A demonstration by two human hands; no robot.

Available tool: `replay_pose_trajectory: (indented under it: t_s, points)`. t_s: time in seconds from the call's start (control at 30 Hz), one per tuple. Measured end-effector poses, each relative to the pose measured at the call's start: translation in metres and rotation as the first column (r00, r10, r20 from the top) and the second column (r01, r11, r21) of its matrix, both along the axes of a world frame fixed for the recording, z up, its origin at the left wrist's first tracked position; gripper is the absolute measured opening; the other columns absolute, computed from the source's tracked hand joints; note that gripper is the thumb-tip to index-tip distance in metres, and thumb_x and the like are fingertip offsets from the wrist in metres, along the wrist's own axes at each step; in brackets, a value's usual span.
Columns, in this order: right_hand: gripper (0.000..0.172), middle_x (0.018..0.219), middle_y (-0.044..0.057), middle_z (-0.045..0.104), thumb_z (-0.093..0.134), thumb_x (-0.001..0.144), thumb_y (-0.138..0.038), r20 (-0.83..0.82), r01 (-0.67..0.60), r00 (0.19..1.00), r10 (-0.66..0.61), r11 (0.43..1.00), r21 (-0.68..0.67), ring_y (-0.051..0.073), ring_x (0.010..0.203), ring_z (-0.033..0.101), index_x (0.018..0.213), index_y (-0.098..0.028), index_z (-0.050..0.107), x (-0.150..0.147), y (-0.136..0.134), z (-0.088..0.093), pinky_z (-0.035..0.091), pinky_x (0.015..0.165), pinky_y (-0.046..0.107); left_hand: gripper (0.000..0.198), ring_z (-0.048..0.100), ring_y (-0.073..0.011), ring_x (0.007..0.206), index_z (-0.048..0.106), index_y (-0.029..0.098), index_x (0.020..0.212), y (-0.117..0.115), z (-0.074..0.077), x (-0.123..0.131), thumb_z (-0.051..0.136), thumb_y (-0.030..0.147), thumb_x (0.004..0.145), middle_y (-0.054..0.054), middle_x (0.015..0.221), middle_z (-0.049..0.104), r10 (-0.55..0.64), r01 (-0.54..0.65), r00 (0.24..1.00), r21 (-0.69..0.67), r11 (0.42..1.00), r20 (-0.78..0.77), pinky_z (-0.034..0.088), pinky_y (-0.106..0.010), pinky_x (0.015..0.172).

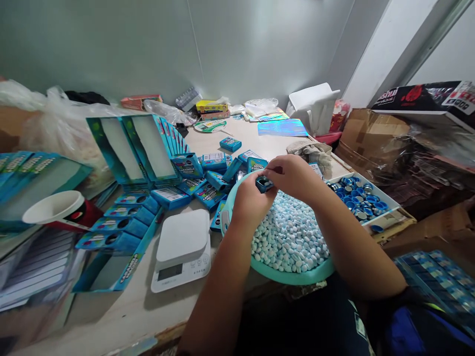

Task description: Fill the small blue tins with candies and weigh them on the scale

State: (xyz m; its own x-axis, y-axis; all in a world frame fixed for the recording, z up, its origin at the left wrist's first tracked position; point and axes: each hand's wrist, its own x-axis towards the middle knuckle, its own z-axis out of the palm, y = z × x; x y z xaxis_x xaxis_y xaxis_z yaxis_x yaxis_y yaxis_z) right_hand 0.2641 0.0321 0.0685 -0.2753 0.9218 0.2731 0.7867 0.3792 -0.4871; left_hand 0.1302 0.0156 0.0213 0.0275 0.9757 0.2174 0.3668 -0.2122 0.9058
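Note:
My left hand [250, 200] is wrapped round a small blue candy box [263, 187], its dark open end tilted up towards me. My right hand [293, 175] pinches at the upper edge of that box; its fingertips partly hide the opening. Both hands are over a turquoise basin [293, 278] full of white and pale blue candies [289, 237]. Behind and left of the basin, several more blue candy boxes [210, 194] lie in a loose pile. One candy box [230, 144] lies apart, farther back.
A white digital scale [182, 247] stands left of the basin. Farther left are a display carton [129, 269] with candy boxes in it, a paper cup [55, 207] and upright display cartons [133, 148]. At right, a white tray [382, 217] holds blue caps; a cloth [311, 153] lies behind it.

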Motion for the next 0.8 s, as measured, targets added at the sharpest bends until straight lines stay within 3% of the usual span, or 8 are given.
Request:
replay_pose_trajectory:
  t_s: [0.1,0.2,0.3,0.47,0.63,0.8]
  points:
    - [0.026,0.074,0.006,0.067,0.056,0.089,-0.029,-0.161,-0.040,0.986,0.038,0.999,-0.008,0.014,0.069,0.051,0.078,-0.017,0.076,0.006,0.005,0.000,0.036,0.067,0.031,0.040,0.073,-0.0270,0.102,0.073,0.016,0.119,0.000,-0.002,0.000,0.079,0.020,0.079,-0.011,0.109,0.078,-0.013,0.013,1.000,-0.009,1.000,-0.013,0.058,-0.038,0.093]
    - [0.026,0.085,0.008,0.072,0.054,0.088,-0.027,-0.194,0.039,0.981,-0.022,0.996,0.083,0.016,0.074,0.055,0.082,-0.017,0.078,0.014,0.011,-0.002,0.039,0.072,0.032,0.047,0.073,-0.0283,0.107,0.072,0.017,0.125,-0.001,-0.002,0.000,0.080,0.022,0.079,-0.013,0.116,0.077,0.019,-0.019,1.000,-0.046,0.999,-0.007,0.056,-0.041,0.100]
    - [0.024,0.087,0.010,0.073,0.054,0.086,-0.023,-0.073,0.101,0.993,-0.095,0.991,0.087,0.016,0.074,0.055,0.080,-0.016,0.077,0.021,0.017,-0.006,0.037,0.071,0.033,0.049,0.071,-0.0296,0.112,0.071,0.019,0.127,-0.001,-0.002,0.001,0.081,0.023,0.079,-0.014,0.123,0.075,0.041,-0.042,0.999,-0.060,0.997,-0.022,0.056,-0.044,0.102]
    - [0.027,0.072,0.007,0.066,0.052,0.088,-0.021,0.114,0.040,0.993,-0.028,0.993,-0.107,0.014,0.064,0.048,0.069,-0.016,0.070,0.022,0.019,-0.011,0.030,0.064,0.033,0.051,0.070,-0.0314,0.117,0.071,0.018,0.130,-0.001,-0.003,0.001,0.080,0.024,0.080,-0.015,0.127,0.074,0.028,-0.031,0.998,-0.052,0.998,-0.048,0.054,-0.046,0.105]
    - [0.028,0.084,0.010,0.070,0.051,0.088,-0.018,0.187,0.068,0.980,-0.062,0.997,-0.029,0.015,0.072,0.050,0.069,-0.015,0.071,0.014,0.009,-0.005,0.030,0.067,0.032,0.049,0.070,-0.0315,0.115,0.071,0.017,0.129,-0.002,-0.002,0.002,0.080,0.024,0.081,-0.015,0.128,0.073,0.011,-0.013,0.999,-0.051,0.999,-0.038,0.056,-0.045,0.102]
    - [0.029,0.081,0.008,0.068,0.051,0.091,-0.018,0.174,0.065,0.983,-0.059,0.997,-0.031,0.015,0.072,0.050,0.070,-0.017,0.070,0.007,0.001,-0.001,0.029,0.068,0.032,0.041,0.072,-0.0282,0.110,0.073,0.020,0.122,-0.004,-0.001,0.002,0.078,0.021,0.081,-0.011,0.121,0.076,-0.014,0.014,1.000,-0.021,1.000,0.000,0.058,-0.041,0.096]
